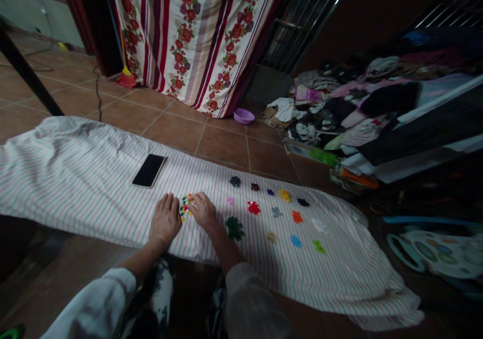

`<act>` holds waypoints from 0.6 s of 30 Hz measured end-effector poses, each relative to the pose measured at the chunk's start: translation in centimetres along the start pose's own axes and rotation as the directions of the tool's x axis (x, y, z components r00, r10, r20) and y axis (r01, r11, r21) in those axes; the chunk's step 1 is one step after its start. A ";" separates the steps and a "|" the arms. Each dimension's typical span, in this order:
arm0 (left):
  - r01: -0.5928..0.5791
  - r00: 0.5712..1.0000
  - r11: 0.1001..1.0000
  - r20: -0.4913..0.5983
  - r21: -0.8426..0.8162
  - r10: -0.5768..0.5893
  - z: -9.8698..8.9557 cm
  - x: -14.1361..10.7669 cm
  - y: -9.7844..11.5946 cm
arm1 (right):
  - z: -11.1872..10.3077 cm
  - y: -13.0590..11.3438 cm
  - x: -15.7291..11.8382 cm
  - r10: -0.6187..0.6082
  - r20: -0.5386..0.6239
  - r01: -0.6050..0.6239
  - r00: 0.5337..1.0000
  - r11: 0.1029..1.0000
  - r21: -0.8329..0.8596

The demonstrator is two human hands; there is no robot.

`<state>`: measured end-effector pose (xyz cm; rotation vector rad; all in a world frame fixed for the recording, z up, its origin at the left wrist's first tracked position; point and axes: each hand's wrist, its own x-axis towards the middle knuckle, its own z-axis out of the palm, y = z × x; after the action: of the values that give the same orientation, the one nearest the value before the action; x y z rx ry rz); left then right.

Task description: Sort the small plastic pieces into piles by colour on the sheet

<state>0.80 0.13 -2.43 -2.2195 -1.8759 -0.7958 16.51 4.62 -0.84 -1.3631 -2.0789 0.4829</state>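
Small mixed pieces (184, 209) in red, yellow, green and orange lie in a patch on the striped cloth, between my two hands; their exact kind is too small to tell. My left hand (166, 219) rests flat at the patch's left side, fingers stretched forward. From the right, my right hand (204, 210) reaches over the patch, thumb and fingers apart, the tips at the pieces. Beside it on the right are single-colour piles, among them a dark green pile (234, 228), a pink pile (230, 201) and a red pile (254, 207).
The striped cloth (94, 178) covers a long low surface. A phone (149, 171) lies on it, left of the hands. More small piles, such as a yellow pile (284, 195), sit rightward. Beyond are a purple bowl (243, 116), a floral curtain (196, 42) and heaped clothes (339, 97).
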 end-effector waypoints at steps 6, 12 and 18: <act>0.010 1.000 1.000 -0.011 -0.014 -0.011 0.1 -0.1 0.0 | -0.1 -0.3 -0.2 0.006 -0.056 0.000 0.998 0.993 0.118; 0.014 1.000 1.000 0.016 -0.017 -0.014 0.1 0.0 0.0 | 0.2 0.0 -0.3 0.062 -0.135 -0.027 0.989 0.969 0.246; 0.018 1.000 1.000 0.022 -0.004 -0.018 0.0 0.1 0.0 | 0.8 0.9 -0.5 0.252 -0.151 -0.173 0.956 0.899 0.403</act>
<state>0.82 0.22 -2.37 -2.2256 -1.9088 -0.7819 16.74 4.53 -2.07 -1.3424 -1.5745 0.7704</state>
